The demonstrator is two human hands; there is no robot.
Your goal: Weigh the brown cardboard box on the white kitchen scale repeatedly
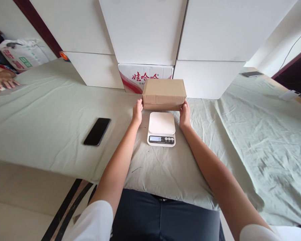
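Note:
Between my two hands is a closed brown cardboard box (164, 95), just beyond a white digital kitchen scale (162, 123). My left hand (137, 110) grips the box's left end, and my right hand (184, 114) grips its lower right corner. The fingers behind the box are partly hidden. Nothing lies on the scale's platform, and its display appears to read 0. Whether the box touches the cloth or is held slightly above it, I cannot tell.
A black phone (97, 131) lies left on the green tablecloth (52, 124). White panels (142, 30) and a printed white carton (130, 72) stand behind the box. Another person's hand (6, 78) rests at the far left. A second phone (252, 74) lies at the back right.

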